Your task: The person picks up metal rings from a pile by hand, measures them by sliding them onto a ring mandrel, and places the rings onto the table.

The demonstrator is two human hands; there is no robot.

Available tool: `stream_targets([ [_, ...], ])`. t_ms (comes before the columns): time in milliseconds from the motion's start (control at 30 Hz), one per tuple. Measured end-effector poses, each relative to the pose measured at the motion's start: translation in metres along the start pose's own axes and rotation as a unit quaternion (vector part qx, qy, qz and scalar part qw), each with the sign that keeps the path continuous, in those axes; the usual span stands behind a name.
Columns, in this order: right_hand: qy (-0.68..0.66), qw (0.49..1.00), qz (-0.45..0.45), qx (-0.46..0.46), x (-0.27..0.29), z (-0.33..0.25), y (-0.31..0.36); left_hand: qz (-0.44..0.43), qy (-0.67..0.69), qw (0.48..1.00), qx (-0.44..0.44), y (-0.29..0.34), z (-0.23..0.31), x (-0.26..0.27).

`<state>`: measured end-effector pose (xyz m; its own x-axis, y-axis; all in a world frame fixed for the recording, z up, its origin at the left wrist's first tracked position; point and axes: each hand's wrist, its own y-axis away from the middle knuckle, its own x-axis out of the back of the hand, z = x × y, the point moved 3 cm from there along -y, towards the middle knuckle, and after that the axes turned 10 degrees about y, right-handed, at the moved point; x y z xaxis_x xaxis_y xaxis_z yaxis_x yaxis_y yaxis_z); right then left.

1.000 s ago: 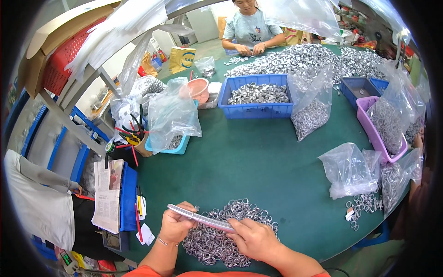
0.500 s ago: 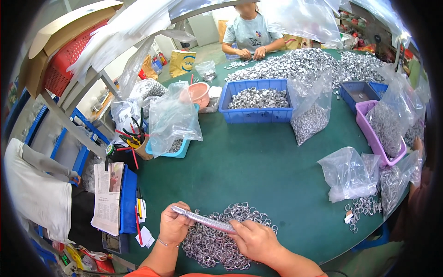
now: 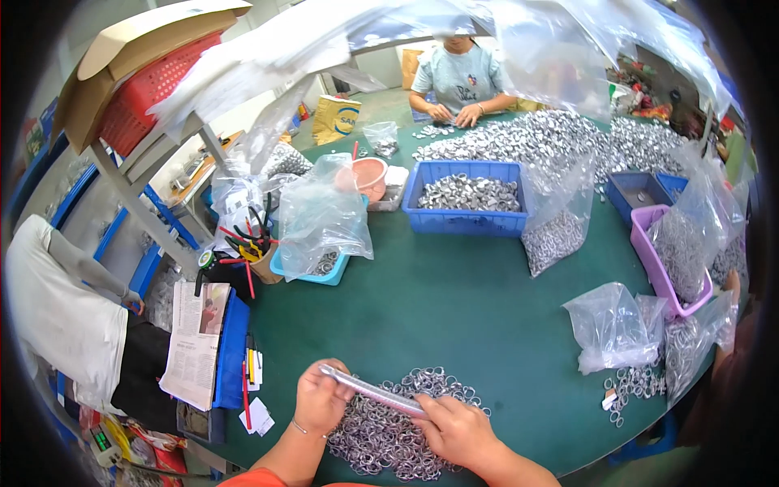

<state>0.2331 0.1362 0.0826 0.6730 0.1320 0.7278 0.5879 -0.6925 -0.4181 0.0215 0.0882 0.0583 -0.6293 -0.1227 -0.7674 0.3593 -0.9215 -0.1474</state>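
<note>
Between slim rod [image 3: 372, 391] and blue bin [image 3: 466, 223], broad green tabletop [image 3: 454, 308].

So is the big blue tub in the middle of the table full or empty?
Fairly full: silvery pieces spread across the blue tub, hiding its bottom.

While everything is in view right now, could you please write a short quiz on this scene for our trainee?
1. Multiple choice: What colour is the long plastic bin at the table's right side?
a) orange
b) white
c) purple
2. True or false: The pile of metal rings beneath the ring mandrel lies loose on the green tabletop.
3. Fill in: The mandrel's end that is lower in the picture is gripped by the wearer's ___ hand.

Key:
1. c) purple
2. True
3. right, as in right hand
</note>
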Motion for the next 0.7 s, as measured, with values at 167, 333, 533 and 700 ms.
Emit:
stream_targets([
  [167, 0.003, 1.0, 0.008, -0.029, -0.001, 0.004, -0.002, 0.079, -0.074, 0.991, -0.081, -0.012, 0.015, 0.0],
  [333, 0.016, 1.0, 0.0, -0.025, -0.002, 0.001, -0.004, 0.075, -0.02, 0.997, -0.03, -0.005, 0.015, 0.01],
  [533, 0.013, 1.0, 0.022, -0.01, -0.007, 0.002, 0.002, 0.099, 0.007, 0.995, -0.009, -0.001, 0.015, 0.002],
  [700, -0.019, 0.999, -0.004, -0.03, 0.001, 0.0, 0.009, 0.074, -0.01, 0.997, -0.008, 0.004, 0.017, 0.008],
])
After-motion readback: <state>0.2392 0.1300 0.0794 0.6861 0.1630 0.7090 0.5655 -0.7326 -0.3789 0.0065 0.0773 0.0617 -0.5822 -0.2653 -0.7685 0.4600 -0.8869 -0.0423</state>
